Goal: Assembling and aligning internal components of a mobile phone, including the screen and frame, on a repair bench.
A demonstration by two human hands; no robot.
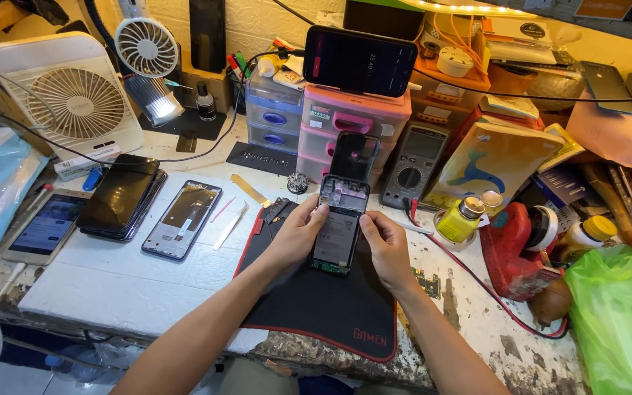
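Left hand [298, 232] and right hand [383, 243] grip a flat, opened phone [338, 230] above the soft black mat [316, 300]; pink plastic drawers [345, 121] stand behind it.

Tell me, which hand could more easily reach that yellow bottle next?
The right hand, probably. It grips the right edge of the opened phone, and the yellow bottle stands just beyond it on that side. The left hand would have to cross over the phone.
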